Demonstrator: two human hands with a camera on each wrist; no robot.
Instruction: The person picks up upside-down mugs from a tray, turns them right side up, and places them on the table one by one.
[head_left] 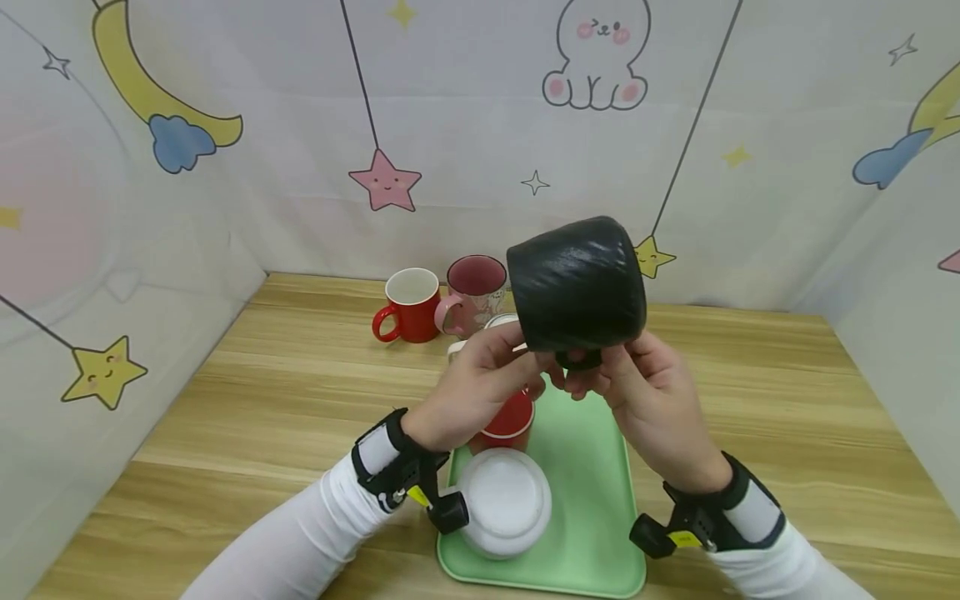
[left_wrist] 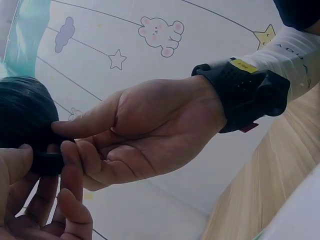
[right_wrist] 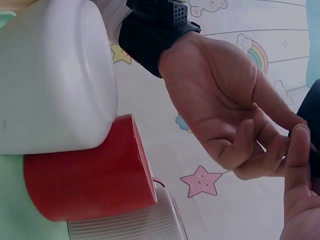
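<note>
A black mug [head_left: 577,283] with a swirled surface is held up in the air above the tray, lying sideways with its handle [head_left: 579,360] turned down. My left hand [head_left: 480,379] pinches it from the left near its lower side, thumb against the wall. From the right, my right hand [head_left: 660,400] grips it by the handle. In the left wrist view the thumb of my left hand [left_wrist: 155,130] touches the dark mug [left_wrist: 22,112], and both hands' fingertips meet around the handle. The mug's inside is hidden.
Below lies a green tray [head_left: 596,500] on the wooden table [head_left: 750,400]. It carries a white rounded vessel [head_left: 504,502], a red mug [right_wrist: 95,180] and a ribbed pale cup [right_wrist: 130,225]. Behind stand another red mug [head_left: 417,317] and a pink mug [head_left: 480,287], near the printed cloth wall [head_left: 465,100].
</note>
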